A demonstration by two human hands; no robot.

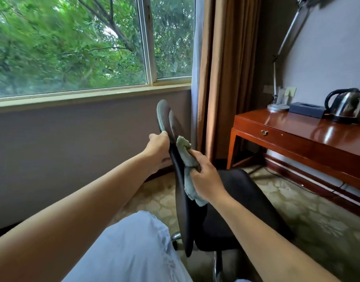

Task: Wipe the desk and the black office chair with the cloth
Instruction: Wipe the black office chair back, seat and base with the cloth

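the left hand (157,148) curls its fingers around the black chair (181,180) back, maybe to stop it turning. the right hand (205,176) squeezes the cloth (186,159) flat against it, fingers closed, to rub.

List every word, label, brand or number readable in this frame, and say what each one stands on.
None can be read.
Small cards standing at the back of the desk, by the lamp base: any print is too small and blurred to read.
Kettle, dark tissue box, cloth and black office chair: no lettering visible.
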